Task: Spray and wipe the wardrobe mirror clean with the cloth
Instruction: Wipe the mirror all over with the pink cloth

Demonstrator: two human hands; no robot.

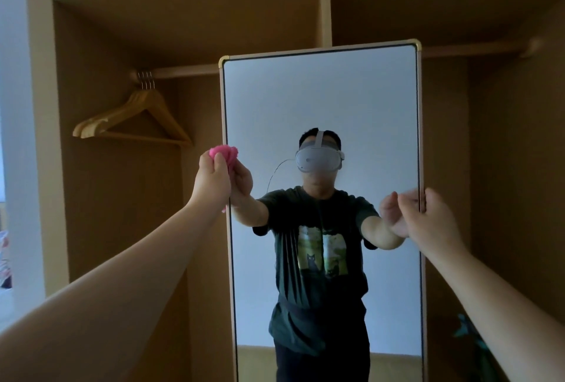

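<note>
Open wooden wardrobe [122,29] fills the background, 2 bays split by a vertical divider, hanging rail [183,71] across the left bay. Tall framed mirror [321,100] stands upright in front of the divider, pale frame with gold top corners. The glass reflects a person in a dark printed T-shirt and a white headset, both arms stretched forward.

Both bare forearms reach in from the bottom corners. Right hand [428,216] is at the mirror's right edge, about mid-height, fingers curled round the frame, thumb on the near side: grasping the frame. Left hand [212,178] is at the mirror's left edge, a bit higher, clenched round a pink cloth [224,153].

Bunch of wooden hangers [134,118] hangs at the left end of the rail, well left of the mirror.

Cloth is balled up, its fluffy top sticks out above the fingers and touches the left frame edge; a small pink tail shows below the wrist. Blurred green object [467,329] at bottom right, cannot tell what.
</note>
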